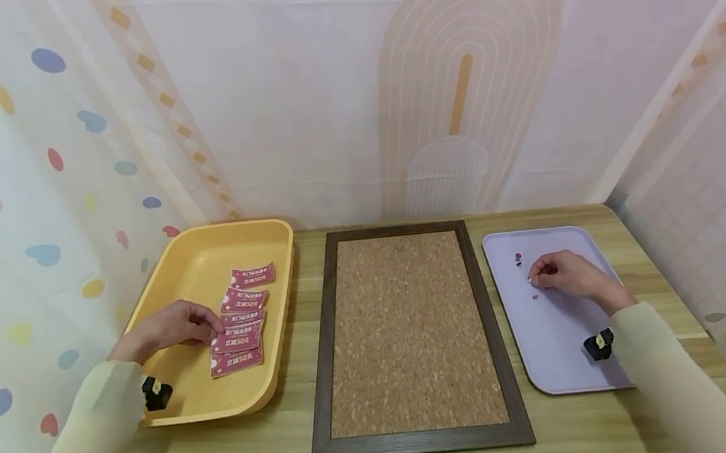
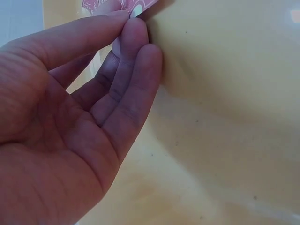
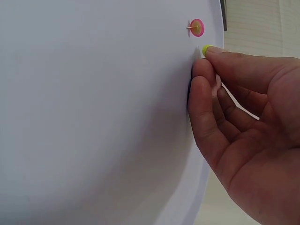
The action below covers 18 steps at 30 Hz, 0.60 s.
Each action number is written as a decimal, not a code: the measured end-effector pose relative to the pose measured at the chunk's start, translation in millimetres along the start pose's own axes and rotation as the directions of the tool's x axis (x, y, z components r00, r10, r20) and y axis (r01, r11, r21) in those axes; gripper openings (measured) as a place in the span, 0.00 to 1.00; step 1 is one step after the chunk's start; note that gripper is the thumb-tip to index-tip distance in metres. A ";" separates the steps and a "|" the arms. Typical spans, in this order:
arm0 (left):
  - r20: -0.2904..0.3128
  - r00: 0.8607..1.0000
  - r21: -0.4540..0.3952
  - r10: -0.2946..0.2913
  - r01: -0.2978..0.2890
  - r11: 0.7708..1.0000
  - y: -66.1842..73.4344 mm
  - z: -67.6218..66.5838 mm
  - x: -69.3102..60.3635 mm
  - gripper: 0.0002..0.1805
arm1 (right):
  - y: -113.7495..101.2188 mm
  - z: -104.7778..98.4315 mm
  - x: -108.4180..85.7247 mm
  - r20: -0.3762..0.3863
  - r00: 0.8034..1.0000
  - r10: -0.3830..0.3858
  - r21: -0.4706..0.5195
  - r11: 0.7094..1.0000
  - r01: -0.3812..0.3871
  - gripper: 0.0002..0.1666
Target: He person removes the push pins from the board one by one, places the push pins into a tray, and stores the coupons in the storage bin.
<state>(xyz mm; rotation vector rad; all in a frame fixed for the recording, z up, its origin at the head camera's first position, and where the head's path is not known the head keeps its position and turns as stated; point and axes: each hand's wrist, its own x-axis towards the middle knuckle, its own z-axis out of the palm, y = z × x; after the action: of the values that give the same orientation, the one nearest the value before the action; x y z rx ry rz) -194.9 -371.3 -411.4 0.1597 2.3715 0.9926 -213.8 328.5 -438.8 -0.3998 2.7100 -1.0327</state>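
Inside the yellow tray (image 1: 212, 256), my left hand (image 1: 181, 325) pinches a pink paper coupon (image 1: 239, 338) at its left edge. The thumb and forefinger meet on the coupon's corner (image 2: 145, 5) in the left wrist view. Several like coupons (image 1: 236, 362) overlap in a column there. Over the lilac tray (image 1: 555, 353), my right hand (image 1: 568, 274) holds a small yellow thumbtack (image 3: 206, 49) between thumb and fingertips. A pink thumbtack (image 3: 197, 27) lies near those fingertips, its pin pointing sideways. More small tacks (image 1: 518, 258) sit farther back on the lilac tray.
Between the two trays a cork board (image 1: 410, 336) with a dark wooden frame (image 1: 328, 357) lies flat on the wooden table (image 1: 302, 430). A patterned curtain (image 1: 327, 101) hangs behind and along both sides.
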 end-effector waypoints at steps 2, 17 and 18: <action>0.000 1.000 -0.004 -0.005 0.005 1.000 -0.6 -0.2 0.3 0.07 | -1.1 0.8 0.2 0.000 1.000 0.008 0.003 1.000 -0.008 0.03; -0.164 0.986 0.048 0.013 -0.005 0.999 3.5 -2.5 -14.6 0.14 | -6.2 -3.4 -1.8 -0.025 1.000 0.010 -0.039 0.999 -0.011 0.08; -0.192 0.981 0.059 0.029 -0.018 0.998 6.8 -2.8 -16.3 0.15 | -7.1 -4.4 -3.1 -0.034 0.999 0.010 -0.047 0.999 -0.011 0.09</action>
<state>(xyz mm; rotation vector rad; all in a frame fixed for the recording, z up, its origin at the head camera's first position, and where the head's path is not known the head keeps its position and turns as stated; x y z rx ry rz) -183.5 -373.2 -397.8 0.1170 2.5812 0.9916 -211.0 327.1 -430.5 -0.3790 2.7683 -0.9827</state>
